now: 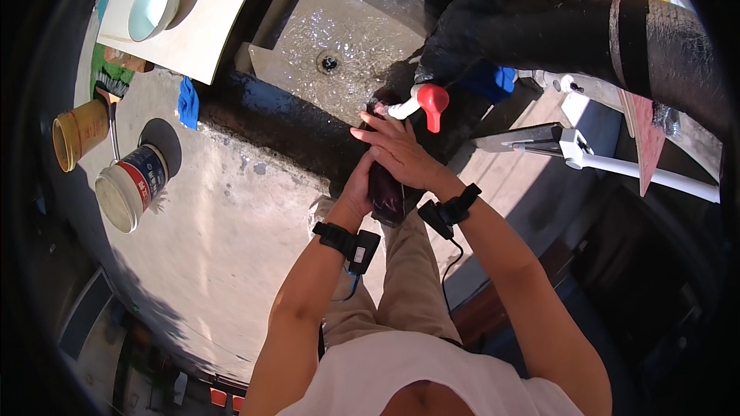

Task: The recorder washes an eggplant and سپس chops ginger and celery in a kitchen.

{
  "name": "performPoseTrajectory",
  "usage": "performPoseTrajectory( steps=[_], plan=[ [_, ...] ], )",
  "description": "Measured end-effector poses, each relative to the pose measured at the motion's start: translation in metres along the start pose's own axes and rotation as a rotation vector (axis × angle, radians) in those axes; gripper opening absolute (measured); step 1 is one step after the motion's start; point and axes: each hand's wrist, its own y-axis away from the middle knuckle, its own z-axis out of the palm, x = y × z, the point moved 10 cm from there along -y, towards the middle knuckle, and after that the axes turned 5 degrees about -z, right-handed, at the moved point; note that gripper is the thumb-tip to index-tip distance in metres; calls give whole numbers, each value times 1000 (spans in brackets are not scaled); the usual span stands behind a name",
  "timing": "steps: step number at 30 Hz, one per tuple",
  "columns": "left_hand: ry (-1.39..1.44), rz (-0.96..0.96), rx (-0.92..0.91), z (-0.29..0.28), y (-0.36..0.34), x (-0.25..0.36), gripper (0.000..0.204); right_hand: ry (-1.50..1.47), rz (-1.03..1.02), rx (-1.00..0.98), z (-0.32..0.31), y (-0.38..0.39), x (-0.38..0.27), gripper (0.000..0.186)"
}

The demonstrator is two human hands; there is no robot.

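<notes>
A long dark purple eggplant (387, 199) is held upright-to-diagonal below the white spout of a red-handled tap (432, 98), where water splashes at its upper end. My left hand (362, 185) grips it from the left. My right hand (397, 154) lies over its upper part with fingers curved round it, touching my left hand. Both hands are at the near edge of a concrete sink (294, 46) with rippling water and a round drain.
At upper left, a pale board (208, 15) holds a bowl (150, 8). Buckets (116, 196), a brush (108, 85) and a blue cloth (187, 104) are left. A large black pipe (555, 38), white pipework (647, 177) and a pinkish board (644, 154) are right.
</notes>
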Motion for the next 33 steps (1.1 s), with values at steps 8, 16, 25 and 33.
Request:
performPoseTrajectory(
  steps=[8, 16, 25, 33],
  plan=[
    [-21, 39, -141, 2, 11, 34, 53, -688, 442, -13, 32, 5, 99, 53],
    [237, 188, -112, 34, -61, 95, 49, 24, 251, 522, -101, 77, -50, 70],
    [-35, 12, 17, 19, -83, 59, 25, 849, -4, 123, -125, 15, -104, 59],
    [-59, -95, 42, 5, -19, 36, 25, 1025, -71, 50, -126, -7, -119, 40]
  ],
)
